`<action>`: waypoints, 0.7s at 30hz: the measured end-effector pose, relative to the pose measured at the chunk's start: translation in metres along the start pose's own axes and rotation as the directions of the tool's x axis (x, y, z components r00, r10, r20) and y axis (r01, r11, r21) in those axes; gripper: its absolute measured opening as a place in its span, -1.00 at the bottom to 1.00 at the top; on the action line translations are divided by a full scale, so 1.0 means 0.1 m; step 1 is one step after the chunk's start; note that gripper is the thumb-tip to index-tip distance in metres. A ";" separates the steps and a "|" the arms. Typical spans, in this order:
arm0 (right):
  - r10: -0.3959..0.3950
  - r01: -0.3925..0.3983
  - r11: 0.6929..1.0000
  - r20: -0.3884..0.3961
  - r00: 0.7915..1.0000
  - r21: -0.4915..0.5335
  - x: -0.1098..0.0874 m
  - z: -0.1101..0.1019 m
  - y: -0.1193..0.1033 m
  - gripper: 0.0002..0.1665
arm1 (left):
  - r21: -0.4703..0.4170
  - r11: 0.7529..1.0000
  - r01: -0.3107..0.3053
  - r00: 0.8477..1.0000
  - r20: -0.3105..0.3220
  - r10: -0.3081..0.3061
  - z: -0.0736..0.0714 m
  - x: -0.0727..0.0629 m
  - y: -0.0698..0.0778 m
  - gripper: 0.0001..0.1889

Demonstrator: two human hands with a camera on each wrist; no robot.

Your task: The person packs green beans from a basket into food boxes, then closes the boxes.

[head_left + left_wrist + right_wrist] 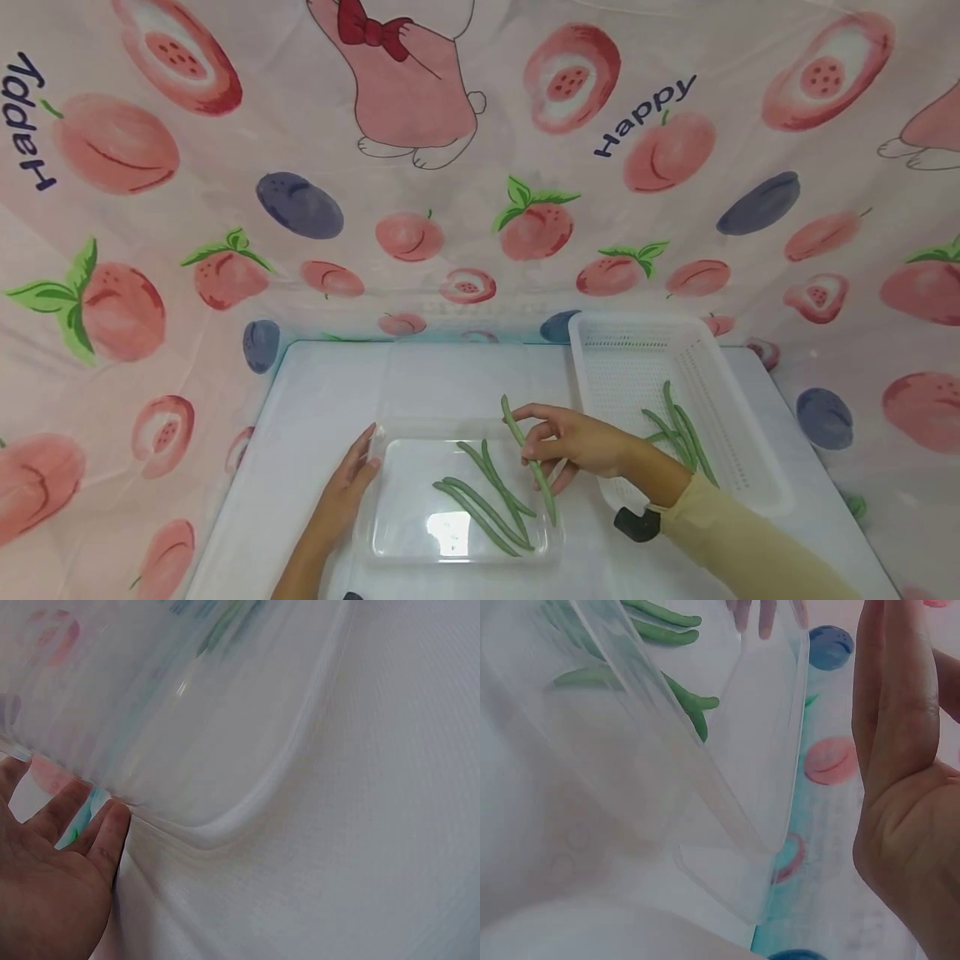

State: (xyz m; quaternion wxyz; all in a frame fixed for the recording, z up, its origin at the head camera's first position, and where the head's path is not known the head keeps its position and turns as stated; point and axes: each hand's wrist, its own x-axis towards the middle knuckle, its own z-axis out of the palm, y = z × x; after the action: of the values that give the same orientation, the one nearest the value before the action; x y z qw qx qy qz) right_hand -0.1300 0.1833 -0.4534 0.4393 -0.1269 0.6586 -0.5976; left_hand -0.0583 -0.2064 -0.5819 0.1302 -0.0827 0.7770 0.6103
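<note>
In the head view, a clear plastic container [420,560] sits on the white table with several green beans [487,500] lying inside. My left hand [347,487] rests against its left side; in the left wrist view, the left fingertips [114,821] touch the container's [247,750] edge. Above the container's right side, my right hand [573,442] pinches one long green bean [513,423] between thumb and fingers, held at a slant. The right wrist view shows part of the right hand [904,750], but the held bean is out of sight there.
A white perforated basket [738,408] stands on the right, with several more green beans [693,437] in it, partly behind the right forearm. A fruit-printed cloth [465,208] hangs behind and beside the white table [330,375].
</note>
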 end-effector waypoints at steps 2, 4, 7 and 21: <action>0.001 -0.001 1.000 0.006 1.000 0.000 0.01 0.02 0.00 -0.24 | 0.000 1.000 0.002 1.000 0.000 -0.002 0.00 0.00 0.00 -0.40; 0.001 -0.001 1.000 0.004 1.000 0.005 0.02 0.04 -0.01 -0.24 | -0.002 1.000 0.004 1.000 0.001 -0.004 0.00 0.00 0.01 -0.40; -0.003 0.003 1.000 -0.002 1.000 0.010 0.02 0.06 -0.03 -0.24 | -0.002 1.000 0.008 1.000 0.003 -0.008 0.00 -0.01 0.02 -0.40; 0.007 -0.007 1.000 -0.010 1.000 0.001 0.05 0.16 -0.08 -0.20 | 0.012 1.000 0.018 1.000 -0.006 -0.018 0.01 0.00 0.02 -0.38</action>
State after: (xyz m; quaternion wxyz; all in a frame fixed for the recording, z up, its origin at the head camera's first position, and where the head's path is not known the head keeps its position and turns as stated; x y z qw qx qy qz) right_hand -0.1239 0.1667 -0.4462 0.4384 -0.1212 0.6608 -0.5970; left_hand -0.0584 -0.2050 -0.5801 0.1338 -0.0906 0.7805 0.6040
